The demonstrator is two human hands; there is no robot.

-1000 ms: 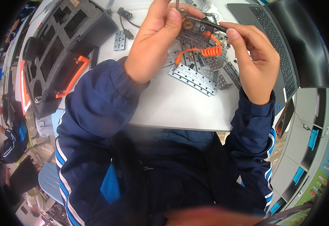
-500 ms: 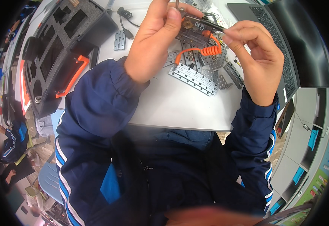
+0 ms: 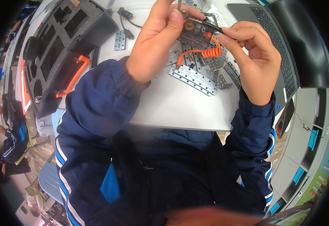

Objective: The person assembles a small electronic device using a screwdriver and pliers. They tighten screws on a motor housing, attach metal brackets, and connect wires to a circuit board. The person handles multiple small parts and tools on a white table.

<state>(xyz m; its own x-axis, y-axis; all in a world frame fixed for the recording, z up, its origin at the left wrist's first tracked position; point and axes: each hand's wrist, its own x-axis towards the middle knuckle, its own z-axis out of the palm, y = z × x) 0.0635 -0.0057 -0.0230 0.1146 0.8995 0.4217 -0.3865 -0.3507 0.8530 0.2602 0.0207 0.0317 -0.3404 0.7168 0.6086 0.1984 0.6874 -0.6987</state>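
My left hand [image 3: 155, 39] is closed around the left side of a dark, see-through boxy module [image 3: 194, 37], held up over the table with its thumb near the top corner. A thin metal shaft [image 3: 179, 5] stands up beside that thumb. Between thumb and forefinger, my right hand [image 3: 256, 56] pinches a slim black rod-like tool [image 3: 218, 28], whose far end lies along the module's upper edge; its tip I cannot make out. An orange coiled cable [image 3: 210, 52] runs from the module down to a silver perforated metal channel [image 3: 194, 79] on the table.
Loose perforated metal plates [image 3: 219, 62] lie behind and under the module. An open laptop [image 3: 281, 49] stands at the right. At the left is a black foam-lined case [image 3: 55, 49] with an orange handle [image 3: 74, 77]. Near it lie a black cable [image 3: 126, 28] and a small metal plate [image 3: 120, 40].
My right hand has moved slightly left with the black tool, closer to the module. The module and left hand have shifted a little to the right.
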